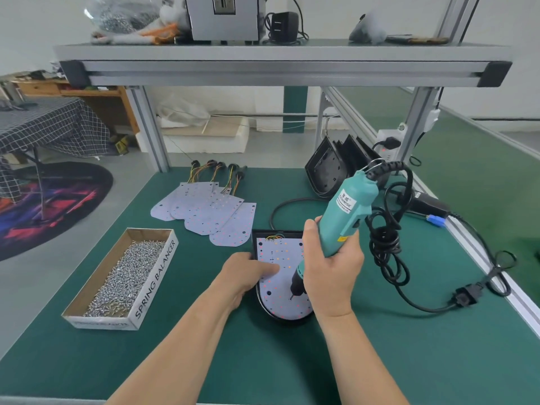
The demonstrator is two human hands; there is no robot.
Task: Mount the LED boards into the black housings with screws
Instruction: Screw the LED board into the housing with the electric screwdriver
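On the green bench point(87, 361), an open cardboard box of small silver screws point(122, 276) sits at the left. Beyond it, white LED boards with wire tails point(204, 209) lie fanned. The left hand point(248, 273) presses flat on a white board point(274, 258) seated in a black housing point(263, 305), its grip holding nothing. The right hand point(330, 267) has its grip wrapped around a teal electric screwdriver point(347, 206), bit touching the board. Spare black housings point(330, 168) lean behind.

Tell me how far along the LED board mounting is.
Done: none visibly. In hand: left hand steadies a white LED board in a black housing; right hand drives the teal electric screwdriver. Left: loose white boards, stacked empty housings.
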